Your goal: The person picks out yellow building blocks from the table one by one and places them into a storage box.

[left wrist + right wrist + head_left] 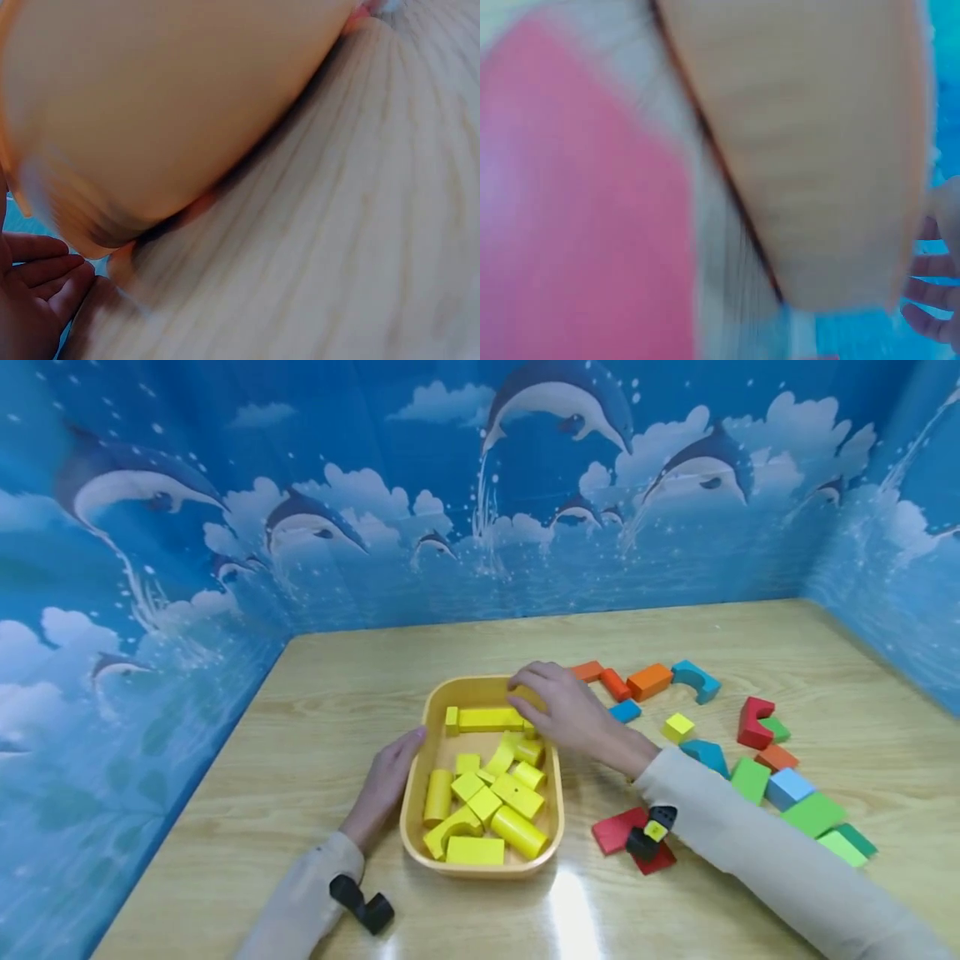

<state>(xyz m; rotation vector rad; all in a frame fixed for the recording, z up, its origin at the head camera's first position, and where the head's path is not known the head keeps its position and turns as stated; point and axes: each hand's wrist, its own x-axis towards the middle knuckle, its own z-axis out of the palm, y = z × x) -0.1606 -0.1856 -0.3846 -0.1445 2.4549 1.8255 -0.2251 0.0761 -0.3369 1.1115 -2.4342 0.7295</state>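
A yellow tray (406, 827) holds several yellow blocks, among them a cylinder (438, 797), an arch (454, 828) and a long bar (491, 720) along its far wall. My left hand (387, 785) rests against the tray's left outer side. In the left wrist view, the fingers (45, 274) lie fairly straight beside the tray wall (172, 105). My right hand (564, 703) reaches over the far right corner, fingers loosely bent and spread from the thumb, with nothing visible between them. The right wrist view shows its fingertips (928, 292) at the tray's edge.
Right of the tray lie loose blocks: an orange block (649, 681), a blue arch (697, 680), a yellow cube (678, 727), a red arch (753, 723) and several green ones (813, 814). Red pieces (618, 830) lie beneath the right wrist. Dolphin-print curtains (465, 577) border the table.
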